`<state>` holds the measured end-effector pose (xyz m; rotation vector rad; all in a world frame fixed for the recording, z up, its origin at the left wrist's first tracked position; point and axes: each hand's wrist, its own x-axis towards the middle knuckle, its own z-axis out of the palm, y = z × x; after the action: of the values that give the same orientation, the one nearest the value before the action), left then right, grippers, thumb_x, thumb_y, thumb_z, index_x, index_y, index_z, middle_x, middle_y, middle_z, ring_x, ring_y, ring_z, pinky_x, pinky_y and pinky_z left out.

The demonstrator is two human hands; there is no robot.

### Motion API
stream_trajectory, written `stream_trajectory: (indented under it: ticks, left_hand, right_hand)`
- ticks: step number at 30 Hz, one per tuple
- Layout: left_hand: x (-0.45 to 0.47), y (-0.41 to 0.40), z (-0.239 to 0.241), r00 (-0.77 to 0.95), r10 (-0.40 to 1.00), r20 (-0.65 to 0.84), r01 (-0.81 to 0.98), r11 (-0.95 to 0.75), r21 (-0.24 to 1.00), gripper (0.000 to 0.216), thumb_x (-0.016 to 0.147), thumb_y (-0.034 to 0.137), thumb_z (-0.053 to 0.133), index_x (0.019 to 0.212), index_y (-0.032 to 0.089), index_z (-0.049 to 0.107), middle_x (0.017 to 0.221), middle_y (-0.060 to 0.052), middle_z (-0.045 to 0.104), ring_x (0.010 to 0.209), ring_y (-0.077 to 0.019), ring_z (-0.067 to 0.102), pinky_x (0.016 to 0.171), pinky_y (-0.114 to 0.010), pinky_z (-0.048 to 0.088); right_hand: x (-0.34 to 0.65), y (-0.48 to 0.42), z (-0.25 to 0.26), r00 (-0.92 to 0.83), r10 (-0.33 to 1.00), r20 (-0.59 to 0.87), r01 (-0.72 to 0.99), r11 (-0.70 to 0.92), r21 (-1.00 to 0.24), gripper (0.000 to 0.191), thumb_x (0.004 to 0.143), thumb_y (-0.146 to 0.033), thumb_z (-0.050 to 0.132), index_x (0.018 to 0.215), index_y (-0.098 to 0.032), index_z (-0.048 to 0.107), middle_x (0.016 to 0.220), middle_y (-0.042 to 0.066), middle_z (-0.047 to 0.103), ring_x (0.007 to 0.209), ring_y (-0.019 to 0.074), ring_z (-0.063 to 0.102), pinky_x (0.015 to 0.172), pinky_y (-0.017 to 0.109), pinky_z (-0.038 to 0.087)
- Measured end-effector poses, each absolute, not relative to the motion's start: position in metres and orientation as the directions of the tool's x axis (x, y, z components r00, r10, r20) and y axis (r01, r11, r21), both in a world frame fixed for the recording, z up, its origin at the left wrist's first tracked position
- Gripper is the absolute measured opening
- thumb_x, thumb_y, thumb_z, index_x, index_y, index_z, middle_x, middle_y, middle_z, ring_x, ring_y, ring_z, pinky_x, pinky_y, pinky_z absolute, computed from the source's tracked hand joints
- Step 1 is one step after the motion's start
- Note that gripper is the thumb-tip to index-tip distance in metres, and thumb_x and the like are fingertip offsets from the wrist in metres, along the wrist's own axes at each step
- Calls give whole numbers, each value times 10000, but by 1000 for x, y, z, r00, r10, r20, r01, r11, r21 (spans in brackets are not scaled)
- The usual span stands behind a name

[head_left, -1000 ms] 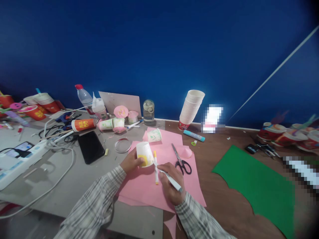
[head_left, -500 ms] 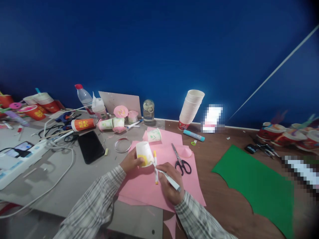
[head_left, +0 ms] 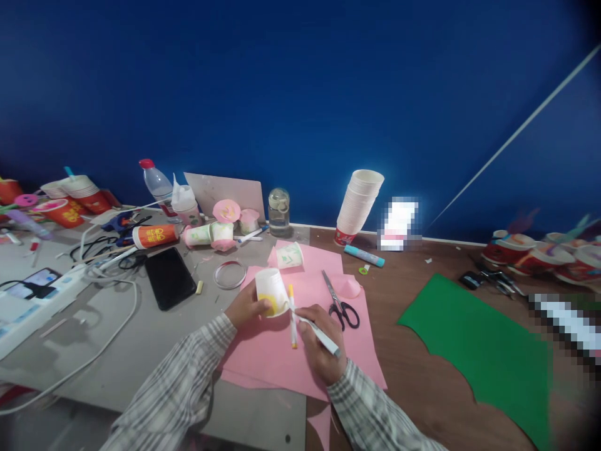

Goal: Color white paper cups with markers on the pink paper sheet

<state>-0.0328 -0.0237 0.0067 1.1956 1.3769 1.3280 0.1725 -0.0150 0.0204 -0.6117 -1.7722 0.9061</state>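
Note:
My left hand is closed around a white paper cup with a yellow patch low on its side. In my right hand is a white marker, its tip at the cup's lower right edge. Whether the tip touches the cup I cannot tell. A second white marker with yellow ends lies on the pink paper between the hands. Scissors with black handles rest on the same paper, close to my right hand. Behind the held cup, a green-patterned paper cup lies on its side.
A tall leaning stack of paper cups stands by the wall, a blue glue stick before it. Green paper lies at right. At left are a black phone, a power strip with cables, and a glass jar.
Both hands keep nearly the same place, with the cup and marker still held. The view has shifted very slightly, moving everything a little to the left.

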Motion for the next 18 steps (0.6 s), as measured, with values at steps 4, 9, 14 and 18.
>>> stream_trajectory:
  ticks: [4,9,14,18]
  left_hand:
    - [-34,-24,7,-172,984,50,68,-39,997,738,424,624,663,945,107,586,715,-115,647,622,-263,556,544,-372,440]
    - [-34,-25,6,-174,983,52,71,-40,997,733,428,615,669,944,101,585,755,-124,650,654,-276,565,558,-377,443]
    - [-34,-25,7,-174,983,54,61,-44,997,734,441,628,653,938,94,577,718,-113,641,633,-267,560,559,-380,446]
    - [-36,-25,5,-197,980,33,76,-18,997,761,417,640,653,949,102,573,750,-113,637,666,-285,563,562,-390,450]
  right_hand:
    - [173,-15,20,-386,736,556,-23,595,-803,188,781,-182,524,913,-188,657,694,19,636,616,187,618,569,287,494]
    - [173,-15,20,-365,762,535,-26,566,-824,192,790,-177,513,923,-189,651,697,13,627,591,170,611,554,272,485]
    - [175,-17,23,-420,730,539,-66,568,-820,181,787,-185,507,888,-195,657,662,5,624,557,165,601,524,263,477]
    - [175,-17,24,-296,783,548,-20,568,-823,174,781,-196,515,885,-203,654,684,9,616,568,170,600,530,275,488]
